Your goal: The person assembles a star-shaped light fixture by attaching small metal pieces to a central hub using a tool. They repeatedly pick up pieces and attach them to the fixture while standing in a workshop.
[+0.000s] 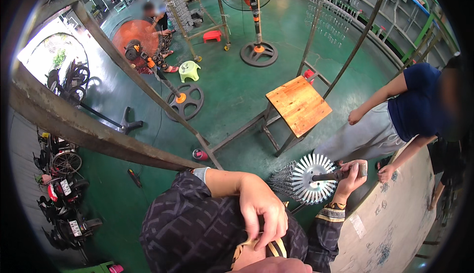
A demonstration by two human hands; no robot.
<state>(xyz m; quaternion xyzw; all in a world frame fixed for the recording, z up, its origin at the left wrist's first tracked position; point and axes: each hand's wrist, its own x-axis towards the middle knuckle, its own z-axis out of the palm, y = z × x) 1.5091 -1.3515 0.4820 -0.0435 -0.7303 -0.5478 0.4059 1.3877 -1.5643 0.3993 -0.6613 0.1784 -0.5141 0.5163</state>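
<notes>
My right hand [351, 180] is wrapped round the dark rod [328, 176] of a round metal rack. Its silver disc [318, 167] has slots or prongs fanning out all round its rim. Behind the disc, many small metal pieces [284, 178] are bunched together; their exact kind is too small to tell. My left hand [264, 214] is bent in to my chest, its fingers pinching the yellow-and-black trimmed collar [276, 247] of my dark patterned shirt [187, 223].
A wooden-topped stool [298, 106] stands ahead, beside metal frame posts [355, 41]. At right, another person [419, 95] stands by a large pale tabletop [390, 223]. Two orange-bladed fans [256, 26], a green stool [189, 70] and a red can [199, 154] are farther off.
</notes>
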